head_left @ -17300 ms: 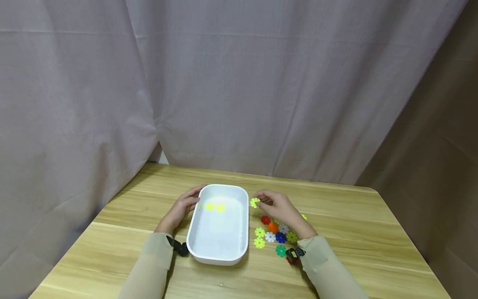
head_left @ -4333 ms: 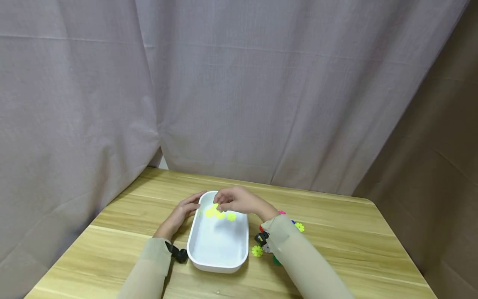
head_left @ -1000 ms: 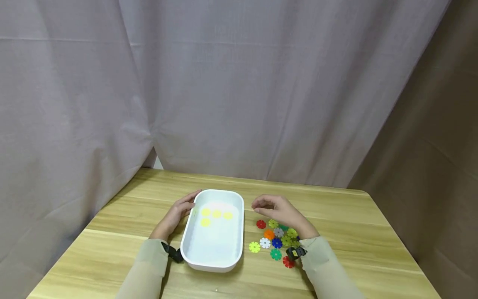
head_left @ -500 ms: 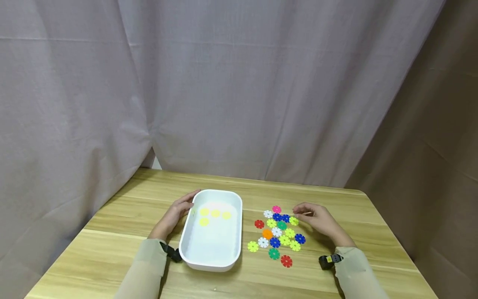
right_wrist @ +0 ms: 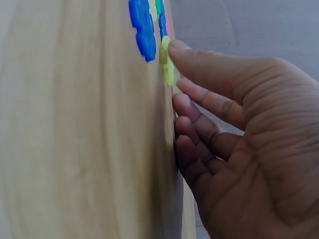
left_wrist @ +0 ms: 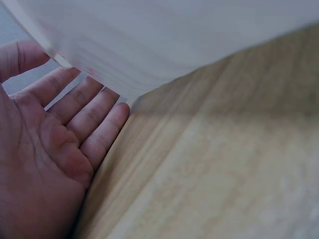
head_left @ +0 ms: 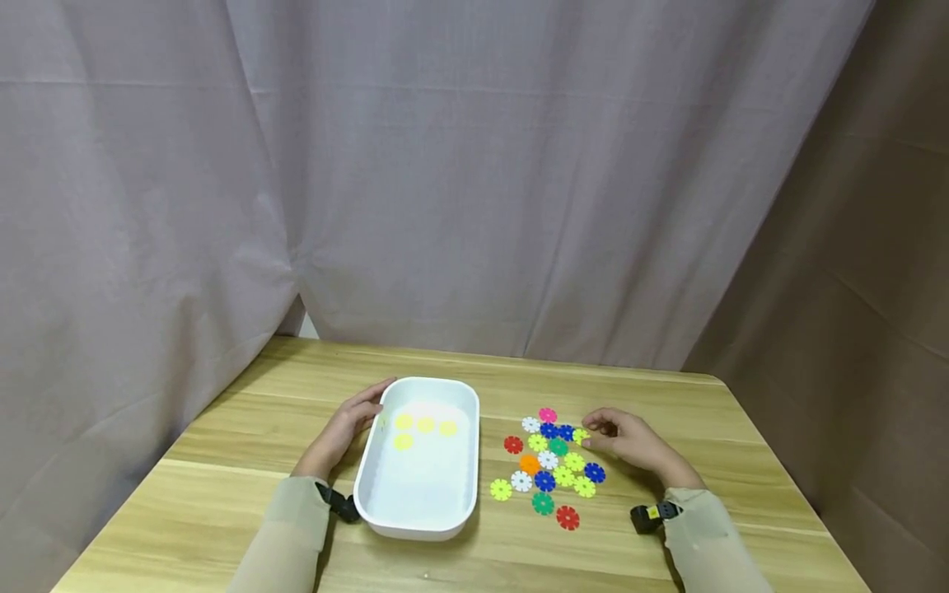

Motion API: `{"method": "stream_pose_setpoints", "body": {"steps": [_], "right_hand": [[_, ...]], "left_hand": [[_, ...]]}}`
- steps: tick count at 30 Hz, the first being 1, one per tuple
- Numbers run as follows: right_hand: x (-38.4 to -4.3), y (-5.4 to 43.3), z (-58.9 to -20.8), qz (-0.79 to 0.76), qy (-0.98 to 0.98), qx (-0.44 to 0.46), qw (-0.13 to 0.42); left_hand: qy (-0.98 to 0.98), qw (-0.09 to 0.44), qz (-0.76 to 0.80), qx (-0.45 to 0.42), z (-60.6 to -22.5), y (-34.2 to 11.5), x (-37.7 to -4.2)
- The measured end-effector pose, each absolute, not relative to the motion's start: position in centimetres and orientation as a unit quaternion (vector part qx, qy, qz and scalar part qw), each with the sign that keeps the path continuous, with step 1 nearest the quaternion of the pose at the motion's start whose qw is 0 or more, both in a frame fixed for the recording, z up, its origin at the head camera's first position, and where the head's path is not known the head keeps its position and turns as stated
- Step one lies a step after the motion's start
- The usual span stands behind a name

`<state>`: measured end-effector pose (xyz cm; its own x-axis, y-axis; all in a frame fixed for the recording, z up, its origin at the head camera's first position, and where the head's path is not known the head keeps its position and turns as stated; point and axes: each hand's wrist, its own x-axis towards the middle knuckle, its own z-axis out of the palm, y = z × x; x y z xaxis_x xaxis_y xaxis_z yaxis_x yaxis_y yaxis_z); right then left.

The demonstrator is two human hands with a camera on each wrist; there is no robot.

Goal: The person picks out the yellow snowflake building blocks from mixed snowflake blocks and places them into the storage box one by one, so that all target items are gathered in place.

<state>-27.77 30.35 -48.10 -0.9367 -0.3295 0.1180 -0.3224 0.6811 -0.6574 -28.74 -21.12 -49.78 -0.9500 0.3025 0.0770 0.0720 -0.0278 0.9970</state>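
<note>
In the head view, a white tray (head_left: 418, 492) is set on the wooden table (head_left: 519, 560), and its outer wall at ten o'clock is touched by the left hand (head_left: 337, 432), whose fingers are loosely extended. Four yellow discs (head_left: 425, 425) are laid flat inside, towards the tray's twelve o'clock end. At three o'clock from the tray, loose notched discs are spread: a pink disc (head_left: 548, 415) at the cluster's twelve, a red disc (head_left: 567, 517) at its six, an orange disc (head_left: 530, 464) near its nine, with white, blue, green and further yellow ones between. At its one o'clock, a yellow disc (head_left: 580, 436) (the one partly covered by fingertips) is met by the right hand (head_left: 630, 438), just beside a blue disc (head_left: 567, 432). In the left wrist view, the open palm is shown at eight o'clock, the thumb being held by the rim and the fingers reached along the wall. In the right wrist view, the yellow disc is touched by the thumb tip at twelve o'clock, the other fingers being half bent; whether it is gripped cannot be told.
</note>
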Motion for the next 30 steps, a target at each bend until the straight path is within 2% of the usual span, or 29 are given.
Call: {"method": "stream_pose_setpoints", "body": {"steps": [8, 20, 30], "right_hand": [[-27.80, 30.01, -47.72, -0.345, 0.920, -0.188, -0.004], [-27.64, 29.91, -48.52, -0.393, 0.903, -0.171, 0.011], [-27.69, 29.70, -48.12, -0.381, 0.909, -0.164, -0.044]], "left_hand": [[0.692, 0.072, 0.704, 0.143, -49.57, -21.05, -29.09], [0.691, 0.080, 0.703, 0.147, -50.21, -21.36, -28.51], [0.687, 0.076, 0.707, 0.153, -49.94, -21.30, -28.67]]}}
